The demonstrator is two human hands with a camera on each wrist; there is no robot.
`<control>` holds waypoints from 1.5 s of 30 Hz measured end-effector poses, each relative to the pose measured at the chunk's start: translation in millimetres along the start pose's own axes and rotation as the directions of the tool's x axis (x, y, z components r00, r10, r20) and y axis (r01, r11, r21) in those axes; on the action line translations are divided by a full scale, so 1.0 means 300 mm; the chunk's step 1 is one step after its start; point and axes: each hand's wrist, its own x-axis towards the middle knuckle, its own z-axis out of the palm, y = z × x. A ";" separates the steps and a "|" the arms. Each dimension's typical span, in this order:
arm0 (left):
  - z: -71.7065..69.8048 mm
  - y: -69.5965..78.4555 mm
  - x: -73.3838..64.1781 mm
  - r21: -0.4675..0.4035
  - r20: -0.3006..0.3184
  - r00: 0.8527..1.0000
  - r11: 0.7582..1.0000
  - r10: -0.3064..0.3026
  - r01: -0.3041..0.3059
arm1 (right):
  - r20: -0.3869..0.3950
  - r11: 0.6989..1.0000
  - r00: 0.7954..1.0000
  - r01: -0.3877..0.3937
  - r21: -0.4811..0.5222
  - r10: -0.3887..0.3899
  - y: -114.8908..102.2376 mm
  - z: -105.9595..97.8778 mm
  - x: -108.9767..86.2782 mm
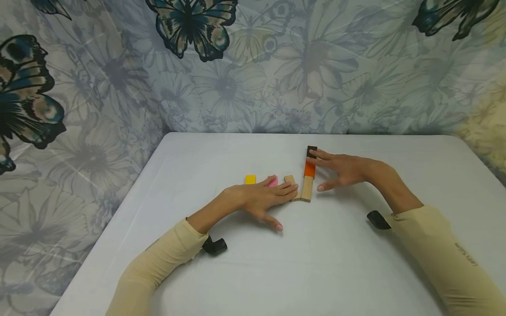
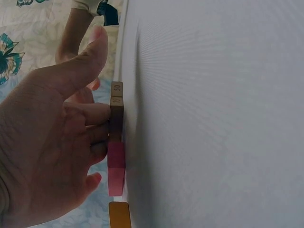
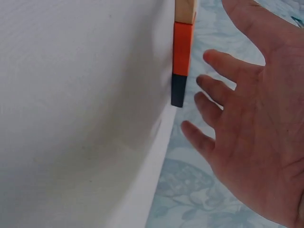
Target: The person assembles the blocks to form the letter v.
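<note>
In the head view my left hand (image 1: 262,201) lies flat, fingers straight and thumb spread, with its fingertips on a plain wooden block (image 1: 290,179). A pink block (image 1: 273,181) shows partly behind those fingers, and a yellow block (image 1: 250,179) sits farther left. My right hand (image 1: 348,169) is spread, holding nothing, its fingertips right at a line of blocks: black (image 1: 312,152) at the far end, orange (image 1: 310,169) in the middle, plain wood (image 1: 306,188) nearest. Seen from the left wrist, small dark markings cover the wooden block ends (image 2: 117,89). The right wrist view shows the orange block (image 3: 183,49) end to end with the black one.
A white-covered table (image 1: 245,281) carries everything. Behind it hangs a floral cloth (image 1: 229,87) with large butterflies (image 1: 191,26). Each tan sleeve (image 1: 170,245) has a black wrist device (image 1: 215,246) near its cuff, low over the table.
</note>
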 end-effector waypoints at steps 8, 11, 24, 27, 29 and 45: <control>0.007 -0.001 -0.004 0.001 0.002 1.000 1.000 0.002 -0.002 | 0.009 1.000 1.000 0.015 0.000 -0.015 0.002 0.019 -0.003; 0.007 -0.001 -0.004 0.003 -0.004 1.000 1.000 0.000 0.000 | -0.004 1.000 1.000 0.025 -0.017 -0.025 -0.002 0.015 -0.004; -0.001 0.003 -0.008 0.016 -0.012 1.000 1.000 -0.014 0.014 | -0.035 0.996 0.998 0.040 -0.075 -0.043 -0.014 0.015 -0.003; -0.005 0.005 -0.010 0.031 -0.019 1.000 0.999 -0.022 0.023 | -0.046 0.996 0.998 0.044 -0.082 -0.048 -0.018 0.014 -0.004; -0.008 0.007 -0.010 0.045 -0.024 1.000 0.999 -0.020 0.021 | -0.047 0.995 0.998 0.036 -0.088 -0.040 -0.018 0.013 -0.004; -0.034 -0.002 -0.011 0.103 -0.104 0.994 0.994 -0.021 0.032 | -0.040 0.994 0.998 0.037 -0.104 -0.042 -0.008 0.020 -0.002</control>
